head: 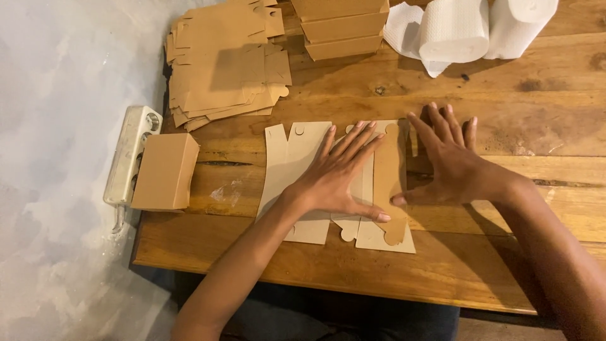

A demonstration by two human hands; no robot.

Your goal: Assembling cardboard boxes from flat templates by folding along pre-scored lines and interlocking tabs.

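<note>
A flat brown cardboard box blank (293,158) lies on the wooden table (454,259) in front of me. My left hand (341,173) presses flat on its middle, fingers spread and pointing away from me. My right hand (451,161) lies flat at the blank's right side, thumb resting on a folded-over brown flap (390,170). Neither hand grips anything.
A stack of flat cardboard blanks (224,63) sits at the back left. Folded brown boxes (344,28) are stacked at the back centre, with white paper towel rolls (454,28) to their right. One folded box (164,172) and a white power strip (129,155) lie at the left edge.
</note>
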